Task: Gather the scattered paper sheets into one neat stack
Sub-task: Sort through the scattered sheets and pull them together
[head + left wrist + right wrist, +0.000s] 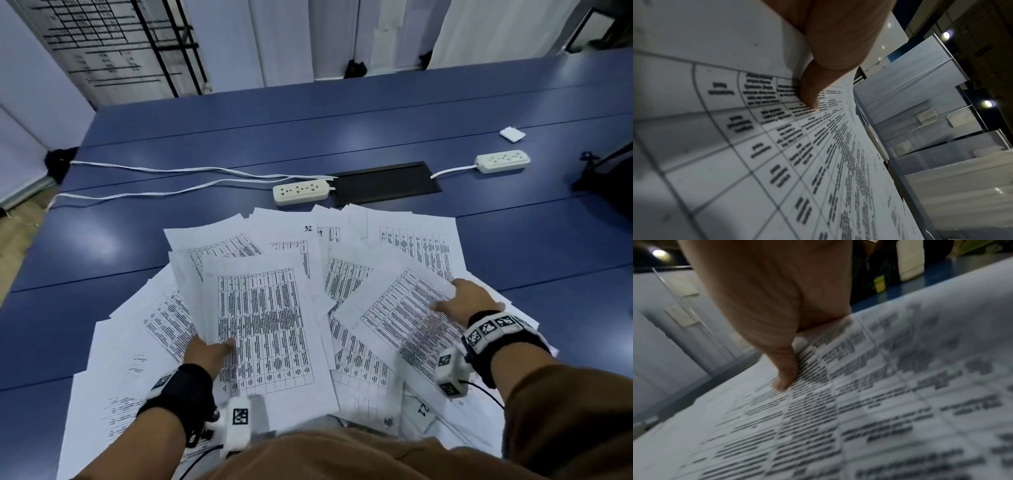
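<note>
Blue table (376,116) carries two white power strips (300,192) beside a black cable hatch (385,183); pale partition panels (284,37) stand behind. Scattered paper sheets (416,246) fan across the near edge, printed with tables too blurred to read (handwritten "32" is legible on one far sheet). Left hand (209,353) pinches an upright sheet (263,329) at its lower left, thumb (809,91) on top. Right hand (469,301) grips a tilted sheet (400,308) at its right edge, thumb (784,369) pressing the print.
</note>
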